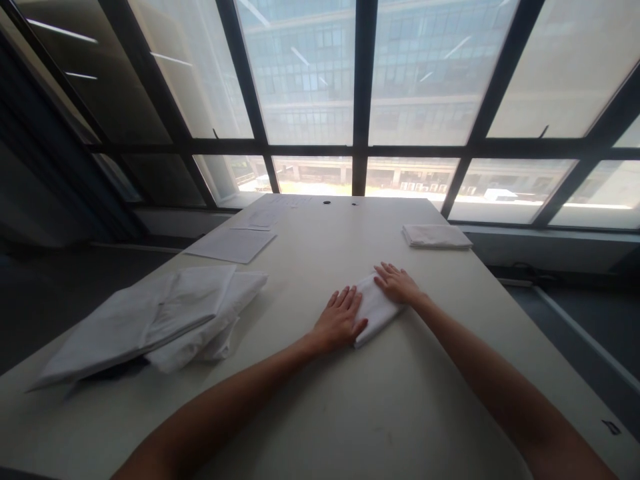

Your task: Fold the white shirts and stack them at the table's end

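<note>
A folded white cloth (376,308) lies on the white table (310,407), a little right of the middle. Flat against its left edge rests my left hand (341,319), fingers stretched out and thumb apart, partly on the tabletop. My right hand (397,285) lies over the cloth's far right end with its fingers extended. Neither hand grips the cloth; both press or rest on it from above. Parts of the cloth are hidden beneath the palms and fingers.
To the left sits a loose pile of white fabric (150,313), with something dark under it. Behind that are paper sheets (233,245). Another folded white cloth (437,236) lies near the table's right edge. Tall windows (305,73) stand beyond the far end.
</note>
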`<state>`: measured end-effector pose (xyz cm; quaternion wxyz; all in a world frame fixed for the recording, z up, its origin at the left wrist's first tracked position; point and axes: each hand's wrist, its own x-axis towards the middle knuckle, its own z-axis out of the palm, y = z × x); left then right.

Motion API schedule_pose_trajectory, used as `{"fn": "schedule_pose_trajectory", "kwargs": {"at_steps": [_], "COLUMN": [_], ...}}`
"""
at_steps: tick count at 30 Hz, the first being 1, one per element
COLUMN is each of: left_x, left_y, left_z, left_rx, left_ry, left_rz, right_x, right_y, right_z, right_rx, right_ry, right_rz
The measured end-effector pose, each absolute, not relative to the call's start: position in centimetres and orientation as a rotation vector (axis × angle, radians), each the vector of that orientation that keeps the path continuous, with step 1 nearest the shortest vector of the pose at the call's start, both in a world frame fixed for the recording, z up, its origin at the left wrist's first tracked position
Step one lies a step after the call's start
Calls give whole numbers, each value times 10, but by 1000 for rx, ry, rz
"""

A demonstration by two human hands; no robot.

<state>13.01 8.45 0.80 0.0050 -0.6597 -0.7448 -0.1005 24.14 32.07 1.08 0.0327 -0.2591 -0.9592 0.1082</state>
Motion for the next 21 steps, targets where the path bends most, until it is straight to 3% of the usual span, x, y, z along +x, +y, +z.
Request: {"fn": "schedule_pose_trajectory", "kwargs": {"at_steps": [6, 12, 16, 21], "left_x": [151, 168, 135, 76], "left_y": [89, 83, 73, 56], "left_z": [33, 16, 16, 30], "left_rx": [-2078, -2440, -2635, -2522], "left_ry": [-2371, -2065, -1907, -2025], "left_rz": [-391, -324, -286, -359], "right_x": [243, 253, 264, 280], "right_y": [353, 360, 358, 344], "right_z": [12, 20, 31, 35], "right_rx": [-1003, -1003, -1164, -1308], "right_ry": [-2886, -2664, -2569, -2292], "right_rz": [498, 775, 869, 1300]}}
